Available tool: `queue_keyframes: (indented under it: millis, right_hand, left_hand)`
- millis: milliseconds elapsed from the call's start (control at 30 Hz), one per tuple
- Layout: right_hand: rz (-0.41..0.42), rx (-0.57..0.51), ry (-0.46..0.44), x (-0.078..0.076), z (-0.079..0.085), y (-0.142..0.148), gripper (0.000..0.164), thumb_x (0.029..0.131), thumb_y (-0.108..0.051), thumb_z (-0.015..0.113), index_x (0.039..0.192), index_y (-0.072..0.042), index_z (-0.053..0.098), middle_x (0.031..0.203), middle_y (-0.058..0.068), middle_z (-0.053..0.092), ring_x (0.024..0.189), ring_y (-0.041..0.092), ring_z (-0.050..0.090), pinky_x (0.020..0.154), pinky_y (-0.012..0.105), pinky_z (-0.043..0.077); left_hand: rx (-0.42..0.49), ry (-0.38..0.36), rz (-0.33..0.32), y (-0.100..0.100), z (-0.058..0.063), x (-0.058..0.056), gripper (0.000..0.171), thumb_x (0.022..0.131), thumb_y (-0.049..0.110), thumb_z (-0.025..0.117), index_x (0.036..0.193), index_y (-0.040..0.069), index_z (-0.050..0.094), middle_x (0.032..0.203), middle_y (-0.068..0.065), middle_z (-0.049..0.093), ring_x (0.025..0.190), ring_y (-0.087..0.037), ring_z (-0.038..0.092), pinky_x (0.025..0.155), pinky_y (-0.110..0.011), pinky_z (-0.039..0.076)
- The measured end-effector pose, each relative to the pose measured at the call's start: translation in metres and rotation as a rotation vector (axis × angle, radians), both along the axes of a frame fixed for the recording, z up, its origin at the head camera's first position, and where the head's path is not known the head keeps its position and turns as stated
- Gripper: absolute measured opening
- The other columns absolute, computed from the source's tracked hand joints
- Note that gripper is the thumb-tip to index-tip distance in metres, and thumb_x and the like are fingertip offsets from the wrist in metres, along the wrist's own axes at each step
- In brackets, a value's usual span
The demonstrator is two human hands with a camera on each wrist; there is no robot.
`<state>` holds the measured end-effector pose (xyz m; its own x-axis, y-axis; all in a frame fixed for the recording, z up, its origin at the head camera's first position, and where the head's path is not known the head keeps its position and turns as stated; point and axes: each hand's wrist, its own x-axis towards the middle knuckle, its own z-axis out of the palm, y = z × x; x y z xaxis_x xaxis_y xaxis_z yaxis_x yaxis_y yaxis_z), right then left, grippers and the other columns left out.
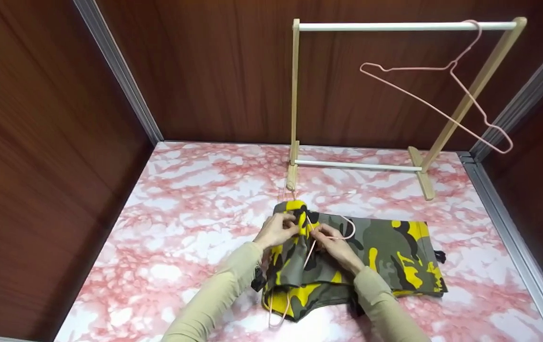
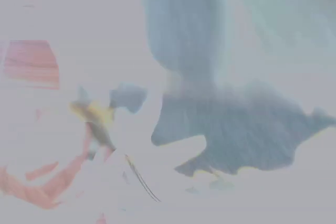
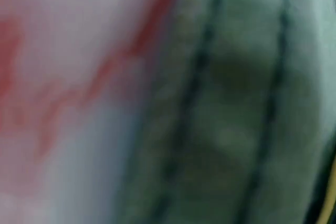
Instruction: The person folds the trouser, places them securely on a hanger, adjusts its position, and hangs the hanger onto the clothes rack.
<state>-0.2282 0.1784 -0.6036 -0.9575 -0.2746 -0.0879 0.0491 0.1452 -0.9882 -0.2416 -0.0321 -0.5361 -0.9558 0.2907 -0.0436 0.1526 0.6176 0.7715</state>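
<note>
Camouflage trousers (image 1: 390, 256) in grey, black and yellow lie folded in layers on the table. A pink wire hanger (image 1: 353, 228) runs through the fold, its hook toward the right and its ends showing beyond the cloth at top and bottom. At the folded left part, my left hand (image 1: 276, 230) pinches the yellow cloth between thumb and fingers. Close beside it, my right hand (image 1: 335, 244) grips the hanger at its neck and partly hides it. The left wrist view is washed out; the right wrist view has blurred green cloth (image 3: 236, 103) with dark stitching.
Behind the trousers stands a wooden rack (image 1: 294, 95) with a white top rail (image 1: 395, 27). A second pink hanger (image 1: 414, 97) hangs from the rail near its right end. Brown panels (image 1: 205, 71) enclose the pink marbled table (image 1: 167, 270) at the back and sides.
</note>
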Motion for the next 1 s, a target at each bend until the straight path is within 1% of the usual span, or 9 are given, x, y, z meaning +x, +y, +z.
queue_keyframes:
  millis: [100,167,300,400,467,567,733,833,1000]
  right_hand:
    - [-0.004,-0.006,-0.019,0.0,-0.003,0.002,0.031,0.104,-0.019,0.055,0.105,0.011,0.055,0.076,-0.004,0.049,0.067,0.009,0.048,0.066,0.021,0.044]
    - [-0.009,-0.032,-0.032,0.001,-0.004,0.004,0.031,0.104,-0.018,0.054,0.105,0.013,0.054,0.077,-0.003,0.048,0.067,0.009,0.048,0.066,0.02,0.044]
    - [-0.02,-0.087,-0.052,0.003,-0.005,0.009,0.031,0.104,-0.015,0.052,0.105,0.016,0.05,0.075,-0.004,0.046,0.065,0.008,0.046,0.065,0.019,0.042]
    - [-0.012,-0.093,-0.057,0.004,-0.006,0.01,0.031,0.104,-0.014,0.052,0.105,0.017,0.049,0.075,-0.005,0.046,0.065,0.007,0.047,0.065,0.018,0.041]
    - [-0.003,-0.09,-0.059,0.004,-0.006,0.011,0.032,0.104,-0.015,0.052,0.105,0.017,0.05,0.076,-0.005,0.047,0.066,0.006,0.047,0.065,0.018,0.041]
    - [0.005,-0.091,-0.063,0.004,-0.008,0.011,0.033,0.104,-0.015,0.053,0.106,0.018,0.049,0.077,-0.005,0.048,0.066,0.006,0.047,0.065,0.017,0.041]
    - [0.006,-0.117,-0.082,0.004,-0.008,0.013,0.03,0.103,-0.015,0.054,0.104,0.015,0.052,0.077,-0.005,0.05,0.067,0.006,0.051,0.066,0.017,0.043]
    - [0.022,-0.163,-0.107,0.006,-0.008,0.014,0.025,0.103,-0.015,0.055,0.101,0.01,0.054,0.078,-0.005,0.053,0.069,0.007,0.056,0.068,0.018,0.048]
    - [0.058,-0.254,-0.179,0.011,-0.006,0.017,0.023,0.104,-0.017,0.054,0.103,0.006,0.053,0.078,0.0,0.061,0.067,0.011,0.062,0.067,0.024,0.055]
  left_hand:
    - [-0.031,0.027,-0.123,-0.006,-0.006,0.001,0.042,0.092,0.012,0.065,0.132,0.0,0.063,0.121,-0.015,0.067,0.108,-0.028,0.067,0.095,-0.037,0.055]
    - [-0.054,0.025,-0.22,-0.011,-0.009,0.002,0.058,0.091,0.017,0.071,0.144,0.003,0.053,0.136,-0.016,0.055,0.122,-0.031,0.059,0.105,-0.043,0.05]
    - [-0.207,0.043,-0.409,-0.02,-0.011,0.004,0.105,0.077,0.043,0.086,0.16,0.018,0.028,0.164,-0.013,0.022,0.15,-0.035,0.027,0.123,-0.055,0.028]
    - [-0.344,0.064,-0.487,-0.023,-0.011,0.007,0.124,0.069,0.052,0.089,0.163,0.024,0.014,0.171,-0.009,-0.002,0.158,-0.037,0.002,0.124,-0.065,0.009]
    - [-0.408,0.062,-0.509,-0.023,-0.011,0.008,0.131,0.067,0.055,0.089,0.163,0.025,0.006,0.171,-0.009,-0.012,0.158,-0.038,-0.01,0.122,-0.071,0.001]
    - [-0.478,0.067,-0.516,-0.022,-0.01,0.009,0.136,0.064,0.059,0.089,0.163,0.027,0.002,0.169,-0.009,-0.021,0.156,-0.038,-0.019,0.119,-0.075,-0.001]
    - [-0.574,0.096,-0.535,-0.017,-0.008,0.007,0.141,0.06,0.064,0.088,0.163,0.027,0.001,0.17,-0.005,-0.02,0.157,-0.037,-0.018,0.119,-0.076,0.003]
    - [-0.595,0.06,-0.555,-0.015,-0.007,0.005,0.142,0.061,0.065,0.088,0.163,0.027,-0.004,0.17,0.0,-0.019,0.157,-0.033,-0.018,0.12,-0.074,0.004]
    - [-0.618,0.008,-0.548,-0.014,-0.007,0.003,0.144,0.061,0.064,0.088,0.162,0.027,-0.008,0.169,0.005,-0.021,0.157,-0.029,-0.019,0.121,-0.072,0.004]
